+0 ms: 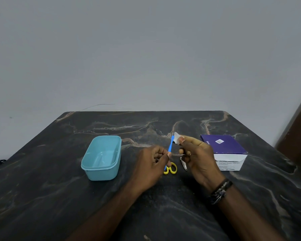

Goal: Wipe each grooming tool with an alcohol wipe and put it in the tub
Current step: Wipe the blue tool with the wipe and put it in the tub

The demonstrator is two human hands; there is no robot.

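Note:
My left hand (pixel 153 164) pinches a thin blue grooming tool (pixel 170 146) by its lower half and holds it upright above the table. My right hand (pixel 196 153) pinches a small white alcohol wipe (pixel 177 137) against the tool's upper end. Yellow-handled scissors (pixel 171 169) lie on the table under my hands, partly hidden. A small metal tool (pixel 184 164), probably a nail clipper, lies just right of them. The light blue tub (pixel 101 157) stands to the left with nothing in it.
A purple and white box of alcohol swabs (pixel 225 150) sits at the right, behind my right hand. The dark marble-patterned table (pixel 42 188) ends at a grey wall. A brown panel (pixel 299 129) stands at the far right.

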